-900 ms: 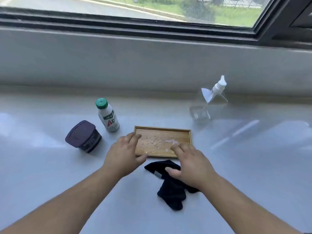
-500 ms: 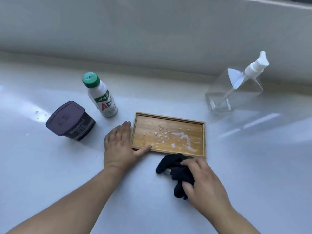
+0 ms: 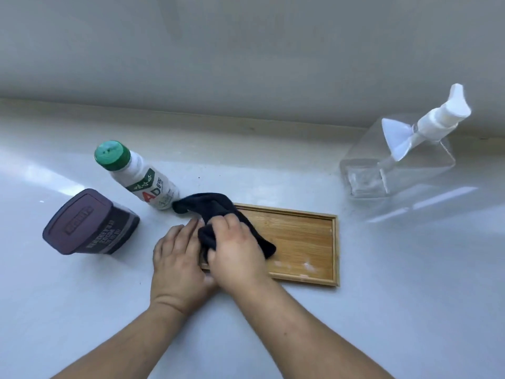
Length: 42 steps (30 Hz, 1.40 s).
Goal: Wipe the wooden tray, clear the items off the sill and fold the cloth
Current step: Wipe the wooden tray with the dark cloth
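head view: wooden tray [image 3: 300, 242] lies flat on the pale sill [image 3: 382, 296], its right part bare with a few white smears along the near edge. right hand [image 3: 237, 255] is closed around a bunched dark cloth [image 3: 216, 212] pressed on the tray's left end; left hand [image 3: 177, 261] lies flat and spread, bracing the tray's left edge. white bottle [image 3: 144, 181] with green cap reads "ad"; dark purple tub [image 3: 87, 222] bears small, blurred lettering. clear pump bottle [image 3: 404, 157] stands far right, well apart.

Grey wall [image 3: 246, 50], glossy white sill [image 3: 410, 296].
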Motion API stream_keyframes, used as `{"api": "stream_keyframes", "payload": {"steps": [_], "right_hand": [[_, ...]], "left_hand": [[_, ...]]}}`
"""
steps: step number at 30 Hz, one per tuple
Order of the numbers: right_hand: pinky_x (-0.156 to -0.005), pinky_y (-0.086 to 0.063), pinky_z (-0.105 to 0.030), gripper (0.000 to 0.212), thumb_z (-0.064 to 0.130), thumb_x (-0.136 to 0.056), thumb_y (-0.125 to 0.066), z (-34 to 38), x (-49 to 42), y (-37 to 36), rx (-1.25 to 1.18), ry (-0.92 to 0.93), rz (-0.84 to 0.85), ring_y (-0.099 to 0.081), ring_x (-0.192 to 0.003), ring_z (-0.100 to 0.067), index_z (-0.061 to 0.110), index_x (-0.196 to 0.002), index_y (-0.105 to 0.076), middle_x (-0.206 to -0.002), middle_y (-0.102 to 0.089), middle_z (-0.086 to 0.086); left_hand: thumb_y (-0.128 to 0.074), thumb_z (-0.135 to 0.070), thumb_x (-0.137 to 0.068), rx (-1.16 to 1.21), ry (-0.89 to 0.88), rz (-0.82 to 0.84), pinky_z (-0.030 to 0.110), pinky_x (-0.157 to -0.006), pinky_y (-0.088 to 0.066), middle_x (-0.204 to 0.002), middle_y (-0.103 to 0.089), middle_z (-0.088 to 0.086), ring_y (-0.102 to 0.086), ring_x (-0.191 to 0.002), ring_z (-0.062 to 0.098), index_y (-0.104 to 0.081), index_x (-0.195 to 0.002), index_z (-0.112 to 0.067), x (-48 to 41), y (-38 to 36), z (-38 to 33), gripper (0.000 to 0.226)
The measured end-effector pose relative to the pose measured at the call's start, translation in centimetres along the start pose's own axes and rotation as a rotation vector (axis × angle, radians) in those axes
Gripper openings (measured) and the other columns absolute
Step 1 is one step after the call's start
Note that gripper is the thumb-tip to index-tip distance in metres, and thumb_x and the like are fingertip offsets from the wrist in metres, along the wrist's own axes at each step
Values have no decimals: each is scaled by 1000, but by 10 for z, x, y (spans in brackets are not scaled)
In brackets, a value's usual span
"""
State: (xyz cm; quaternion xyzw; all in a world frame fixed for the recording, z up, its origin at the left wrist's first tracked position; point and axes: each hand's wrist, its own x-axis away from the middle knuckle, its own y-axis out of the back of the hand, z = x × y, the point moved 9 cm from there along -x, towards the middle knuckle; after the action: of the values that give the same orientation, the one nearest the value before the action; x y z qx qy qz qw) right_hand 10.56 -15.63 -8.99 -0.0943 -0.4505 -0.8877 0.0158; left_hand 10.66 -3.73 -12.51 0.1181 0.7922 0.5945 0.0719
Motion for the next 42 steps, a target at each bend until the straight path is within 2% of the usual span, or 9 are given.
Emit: {"api": "stream_keyframes", "payload": {"steps": [4,8,12,18,25,30,34,39,42], "right_hand": [[-90,-50,-38,42,22,-76,-70,-77,28,47,78,-80,111,-58,-110,-29,29,-116,-60,-121,-58,0],[-79,-50,-36,39,19,-76,-72,-154,63,105,112,-338,-45,-62,-99,-29,26,-113,-60,-115,-57,0],[-86,-52,-39,41,22,-74,-70,-100,53,61,20,-248,-27,-60,-102,-30,24,-115,-61,-118,-57,-3],[-103,-49,-42,50,8,-77,-63,-7,5,4,-142,-19,105,-54,-117,-31,20,-125,-65,-126,-61,-6],[-83,-51,-33,36,15,-77,-64,-70,6,46,21,-225,253,-60,-112,-24,32,-108,-70,-116,-65,4],[-84,-54,-34,42,10,-79,-61,-6,12,10,-330,-139,269,-67,-103,-25,25,-118,-63,-110,-74,-3],[-80,-55,-33,36,10,-81,-57,-15,19,13,-320,-124,280,-66,-99,-20,27,-113,-60,-105,-74,-1],[-68,-55,-28,23,15,-75,-54,-77,56,61,-162,-192,281,-64,-89,1,32,-90,-58,-87,-74,22],[-64,-54,-33,25,12,-71,-54,-130,83,95,101,-349,232,-59,-79,-6,32,-85,-56,-80,-64,18]], "left_hand": [[-59,-91,-61,-45,16,34,51,-116,-24,-151,-56,7,-44,-139,35,-52,-149,-15,-1,0,0,117],[-45,-102,-65,-60,18,66,51,-119,-21,-155,-51,3,-39,-144,33,-52,-149,-22,0,-4,2,117],[-49,-99,-64,-88,4,76,54,-117,-24,-155,-51,5,-40,-142,35,-59,-144,-21,0,-5,0,112],[-52,-57,-67,-3,4,34,58,-115,-31,-154,-55,9,-44,-140,39,-59,-143,-14,1,1,-2,88],[-57,-90,-63,-57,15,77,53,-117,-26,-155,-54,6,-44,-140,36,-60,-144,-13,-1,-1,1,111],[-55,-67,-66,18,11,49,53,-117,-25,-153,-55,7,-41,-141,35,-52,-148,-20,0,-1,3,95],[-58,-67,-63,47,6,10,52,-115,-26,-151,-55,5,-42,-141,34,-51,-144,-27,-1,-3,4,91],[-57,-93,-63,-4,-19,30,50,-116,-23,-153,-53,4,-42,-140,35,-56,-141,-36,0,-3,3,96],[-50,-98,-65,-6,-8,46,49,-117,-20,-154,-52,3,-40,-141,33,-52,-148,-40,0,0,3,101]]}}
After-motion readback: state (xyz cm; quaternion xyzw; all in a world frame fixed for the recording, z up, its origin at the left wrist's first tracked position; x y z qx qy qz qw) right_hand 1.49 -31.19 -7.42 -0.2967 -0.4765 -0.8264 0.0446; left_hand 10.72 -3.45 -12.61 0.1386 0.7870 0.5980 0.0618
